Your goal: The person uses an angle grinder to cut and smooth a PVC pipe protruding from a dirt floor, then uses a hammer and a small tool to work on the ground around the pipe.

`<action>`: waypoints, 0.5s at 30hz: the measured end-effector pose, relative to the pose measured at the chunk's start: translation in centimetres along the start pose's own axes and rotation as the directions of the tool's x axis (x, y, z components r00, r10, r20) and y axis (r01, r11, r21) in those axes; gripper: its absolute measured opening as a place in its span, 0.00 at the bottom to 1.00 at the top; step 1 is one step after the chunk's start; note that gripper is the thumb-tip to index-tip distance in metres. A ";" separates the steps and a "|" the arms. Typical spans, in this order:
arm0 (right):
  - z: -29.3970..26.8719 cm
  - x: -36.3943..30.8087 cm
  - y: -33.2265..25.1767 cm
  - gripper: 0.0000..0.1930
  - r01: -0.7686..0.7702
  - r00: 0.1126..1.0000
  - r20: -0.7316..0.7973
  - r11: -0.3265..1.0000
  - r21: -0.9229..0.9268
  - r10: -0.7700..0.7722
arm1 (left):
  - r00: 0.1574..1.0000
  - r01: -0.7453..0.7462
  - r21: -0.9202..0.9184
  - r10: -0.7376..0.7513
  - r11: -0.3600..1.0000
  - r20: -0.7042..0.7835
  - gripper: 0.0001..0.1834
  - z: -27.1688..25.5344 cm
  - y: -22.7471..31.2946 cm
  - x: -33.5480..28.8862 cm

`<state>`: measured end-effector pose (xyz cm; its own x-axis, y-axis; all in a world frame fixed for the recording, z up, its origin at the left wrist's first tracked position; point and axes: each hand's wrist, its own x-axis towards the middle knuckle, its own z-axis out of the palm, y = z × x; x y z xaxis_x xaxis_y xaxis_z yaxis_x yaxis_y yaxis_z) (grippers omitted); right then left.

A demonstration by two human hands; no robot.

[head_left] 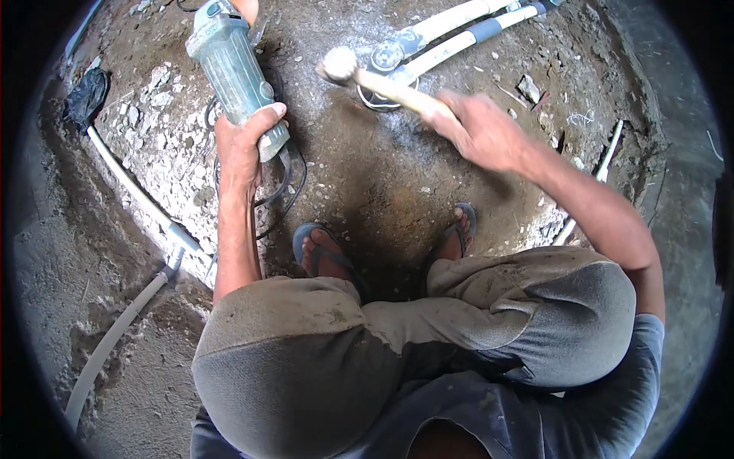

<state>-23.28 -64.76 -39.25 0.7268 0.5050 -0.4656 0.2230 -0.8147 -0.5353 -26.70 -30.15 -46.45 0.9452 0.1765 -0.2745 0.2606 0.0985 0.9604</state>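
Observation:
My left hand [240, 149] is closed around the rear end of a grey-green angle grinder [232, 76], whose head points away from me with a disc edge at the top of the view. My right hand [483, 131], slightly blurred, grips the pale wooden handle of a hammer [391, 90]. The hammer's whitish, rounded head lies to the left of my hand, in front of the pipe ends. Just beyond the hammer, two white pipes [451, 53] with grey fittings run toward the upper right. Beneath the handle, a round pipe opening [378, 98] partly shows, with white dust around it.
The grinder's dark cord [300, 180] loops beside my left forearm. A white pipe [130, 180] joins a grey pipe [115, 336] at left, near a black plastic bag [86, 99]. Rubble chunks [529, 89] and another thin pipe [610, 151] lie right. My sandalled feet [329, 252] stand on the dirt.

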 end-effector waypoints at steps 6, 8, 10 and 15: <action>-1.8 0.6 2.3 0.28 -0.305 0.839 0.373 0.909 -0.283 0.397 | 0.999 -0.029 0.015 0.030 0.999 -0.037 0.26 -0.6 -0.1 -0.3; -0.6 -2.4 3.9 0.29 -0.303 0.912 0.183 0.904 -0.302 0.367 | 0.999 -0.040 -0.006 0.040 0.999 -0.021 0.26 0.1 -0.3 0.1; -0.6 -1.3 2.7 0.29 -0.250 0.922 0.197 0.903 -0.349 0.332 | 0.999 -0.027 -0.031 0.026 0.999 -0.018 0.24 -0.4 0.0 0.1; -1.2 3.6 -1.0 0.27 0.226 0.963 -0.119 0.966 -0.124 -0.241 | 1.000 -0.019 -0.063 0.017 0.998 -0.017 0.24 -0.6 0.5 0.4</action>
<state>-20.12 -62.44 -39.55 0.7237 0.6487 -0.2355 0.4608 -0.7082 -0.5349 -26.30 -29.41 -46.16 0.9462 0.1948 -0.2584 0.2301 0.1566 0.9605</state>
